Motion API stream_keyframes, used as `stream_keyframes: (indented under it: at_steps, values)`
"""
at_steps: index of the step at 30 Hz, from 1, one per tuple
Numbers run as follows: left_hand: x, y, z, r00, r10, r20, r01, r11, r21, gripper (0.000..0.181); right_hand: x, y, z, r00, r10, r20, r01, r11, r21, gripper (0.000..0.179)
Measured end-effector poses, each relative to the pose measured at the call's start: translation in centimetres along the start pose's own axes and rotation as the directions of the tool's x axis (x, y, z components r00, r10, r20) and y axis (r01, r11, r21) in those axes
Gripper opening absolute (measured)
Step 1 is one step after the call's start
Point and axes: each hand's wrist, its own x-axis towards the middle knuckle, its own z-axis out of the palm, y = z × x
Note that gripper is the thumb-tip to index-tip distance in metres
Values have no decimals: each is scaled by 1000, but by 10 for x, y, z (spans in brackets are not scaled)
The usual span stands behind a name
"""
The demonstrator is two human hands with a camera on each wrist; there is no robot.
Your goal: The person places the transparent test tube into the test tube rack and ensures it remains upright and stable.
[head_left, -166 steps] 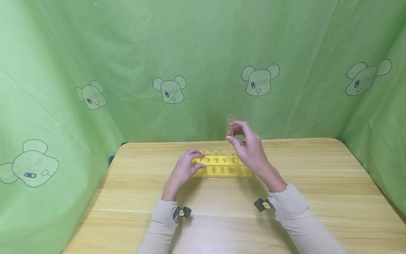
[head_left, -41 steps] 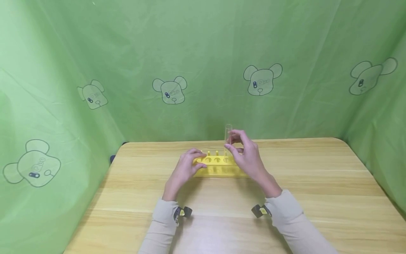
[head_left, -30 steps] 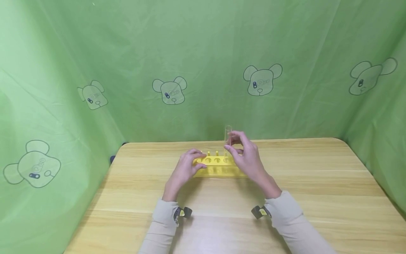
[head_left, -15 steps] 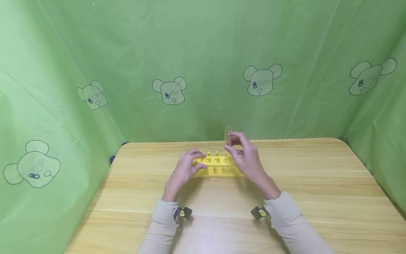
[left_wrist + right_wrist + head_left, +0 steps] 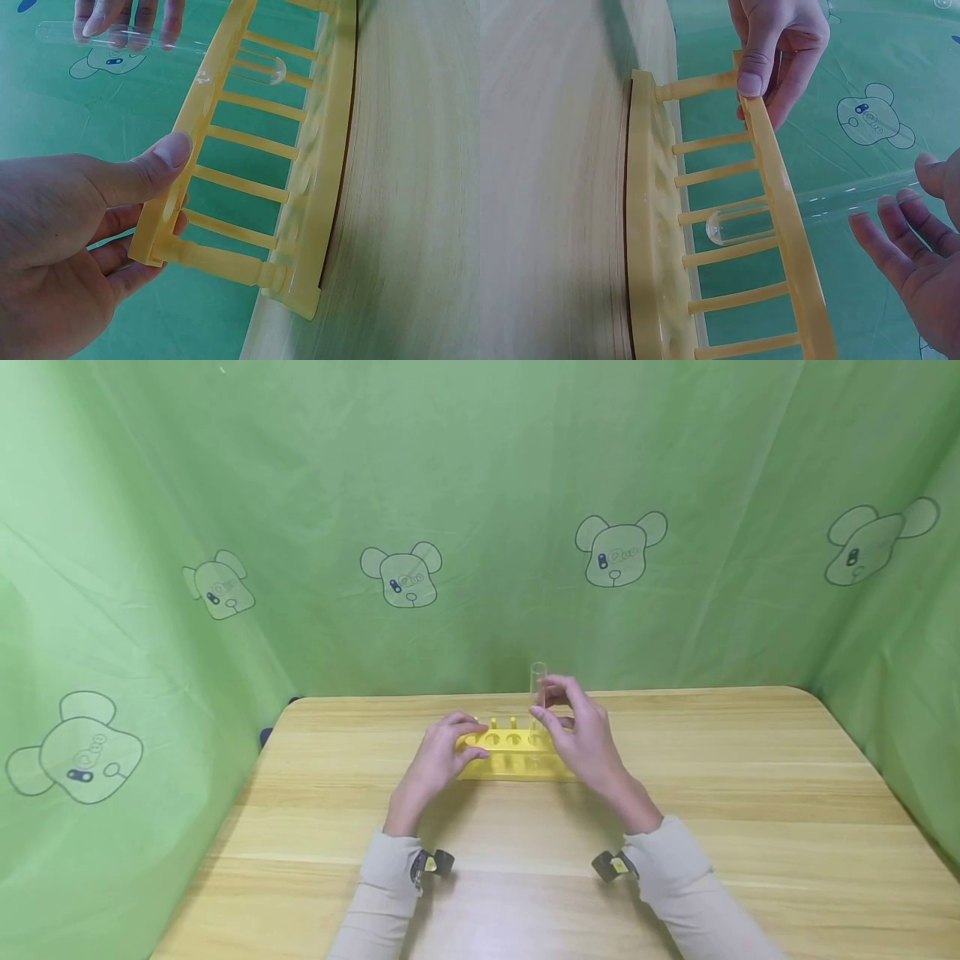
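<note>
A yellow test tube rack stands on the table. My left hand grips the left end of its top bar, thumb in front and fingers behind. My right hand pinches a clear glass test tube by its upper part, between thumb and fingertips. Upright, the tube passes through a hole in the rack's top bar. Seen in the right wrist view, the rounded bottom of the test tube hangs between the top bar and the base, short of the base. My right hand hides the rack's right end in the head view.
The light wooden table reaches back to a green curtain printed with bear heads, which also closes off both sides. Yellow pegs rise along the rack's back, and other holes beside the tube hold nothing.
My right hand has lowered the test tube from above the rack down through a hole, and still sinks slightly. My left hand has kept its grip on the rack's end.
</note>
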Motion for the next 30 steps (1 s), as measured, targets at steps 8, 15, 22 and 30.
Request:
stream_keyframes:
  at_steps: [8, 15, 22, 30]
  values:
    - [1, 0, 0, 1000, 2, 0, -2, 1000, -11, 42, -2, 2, 2, 1000, 3, -14, -3, 1000, 4, 37]
    - [0, -1, 0, 1000, 4, -1, -4, 1000, -11, 42, -4, 5, 3, 1000, -3, -21, 3, 1000, 7, 37]
    - [0, -1, 0, 1000, 10, -6, -11, 1000, -30, 42, -5, 9, 7, 1000, 8, -30, -8, 1000, 4, 41]
    - [0, -2, 0, 1000, 10, -9, -10, 999, -33, 42, -7, 12, 9, 999, 7, -35, -7, 1000, 1, 43]
